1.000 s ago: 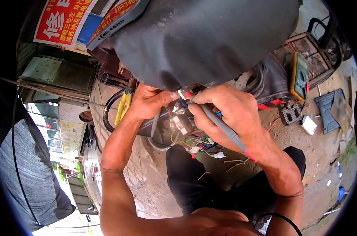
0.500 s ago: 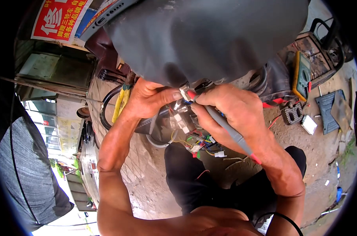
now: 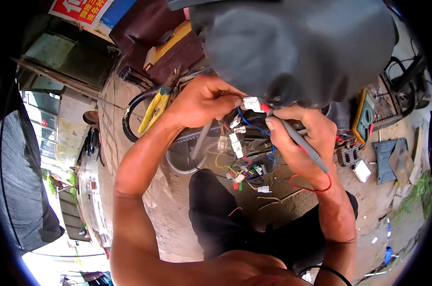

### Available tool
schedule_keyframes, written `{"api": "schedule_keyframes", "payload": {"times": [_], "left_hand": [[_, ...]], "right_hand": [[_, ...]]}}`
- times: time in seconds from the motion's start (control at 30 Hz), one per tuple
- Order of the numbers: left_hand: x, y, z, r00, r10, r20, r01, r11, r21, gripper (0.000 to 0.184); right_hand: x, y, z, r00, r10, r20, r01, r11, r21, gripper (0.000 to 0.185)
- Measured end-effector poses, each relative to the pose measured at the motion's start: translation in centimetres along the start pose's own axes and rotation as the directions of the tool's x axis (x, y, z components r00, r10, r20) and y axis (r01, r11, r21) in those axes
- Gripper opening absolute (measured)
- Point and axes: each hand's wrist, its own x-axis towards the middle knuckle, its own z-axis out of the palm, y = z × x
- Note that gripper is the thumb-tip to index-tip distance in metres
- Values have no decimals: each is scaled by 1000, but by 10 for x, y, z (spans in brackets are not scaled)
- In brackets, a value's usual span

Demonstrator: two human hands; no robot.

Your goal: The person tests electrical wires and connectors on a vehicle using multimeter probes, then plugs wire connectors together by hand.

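My left hand (image 3: 207,101) is closed, thumb and fingers pinching a white wire connector (image 3: 252,104) at its left end. A grey rod (image 3: 201,140), perhaps a second probe, slants down from beneath that hand; its upper end is hidden. My right hand (image 3: 309,131) grips a grey multimeter probe (image 3: 301,140) like a pen, its red tip end against the connector's right side. A red lead loops from the probe's rear end over my wrist. Below both hands hang several loose white connectors (image 3: 236,145) and a blue wire (image 3: 254,122).
A large black cover (image 3: 297,47) overhangs the hands. Yellow-handled pliers (image 3: 155,112) rest at the left beside a black hose. At the right are a yellow-and-green multimeter (image 3: 365,114), a white box (image 3: 361,171) and a dark blue tray (image 3: 386,162). Colored plugs (image 3: 240,178) hang near my knees.
Both hands have shifted right in view with the connector and probe. The connector and blue wire show more fully, the grey rod appears below my left hand, and the camera view has turned.
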Motion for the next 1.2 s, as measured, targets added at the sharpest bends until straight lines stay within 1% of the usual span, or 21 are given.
{"api": "schedule_keyframes", "payload": {"times": [0.1,0.2,0.23,0.3,0.4,0.43,0.53,0.57,0.63,0.7,0.8,0.83,0.87,0.93,1.03,1.13,1.2], "left_hand": [[4,2,1,1000,20,-5,-20,999,-43,19],[3,4,2,999,-8,-46,6,999,-41,18],[3,0,5,993,50,-106,-49,999,11,17],[4,-10,14,962,175,-209,-152,981,122,16],[2,-4,12,954,237,-182,-150,907,394,15],[2,-3,14,957,223,-184,-134,907,400,16],[3,-3,14,936,312,-162,-194,843,501,16],[3,-2,14,942,295,-162,-185,855,484,16],[2,1,15,952,263,-157,-169,878,449,16],[2,2,15,948,284,-143,-191,869,457,16],[3,1,16,932,347,-109,-262,848,460,16],[4,1,15,923,373,-95,-292,838,461,16],[4,2,15,923,376,-88,-293,830,474,16],[4,5,15,924,375,-74,-291,815,501,16],[5,3,16,913,397,-88,-302,807,507,15],[4,4,18,924,368,-106,-270,822,502,11],[3,7,20,912,393,-116,-284,811,512,10]], "right_hand": [[1,-2,0,1000,-2,-17,2,1000,-22,21],[0,-4,2,999,13,-29,-14,1000,-13,20],[0,-4,3,999,20,-36,-20,1000,-10,20],[1,-2,4,999,-21,-28,21,1000,-5,21],[0,-4,0,999,-51,12,51,998,-23,17],[0,-6,-1,998,-55,31,56,998,-31,15],[2,-4,-10,991,-116,-69,118,993,20,10],[3,-4,-16,998,-65,-6,65,996,64,10],[5,-13,-20,996,77,49,-80,995,62,12],[8,-20,-12,973,223,55,-230,956,183,16],[14,-23,-8,922,337,192,-308,937,-166,23],[14,-17,-6,917,294,269,-218,936,-277,30],[13,-14,2,916,309,258,-243,936,-256,35],[18,-18,9,940,227,255,-146,942,-303,28],[17,-9,17,969,154,193,-74,927,-368,29],[17,-5,19,965,178,192,-96,922,-374,30],[16,-6,22,972,181,147,-131,945,-298,29]]}}
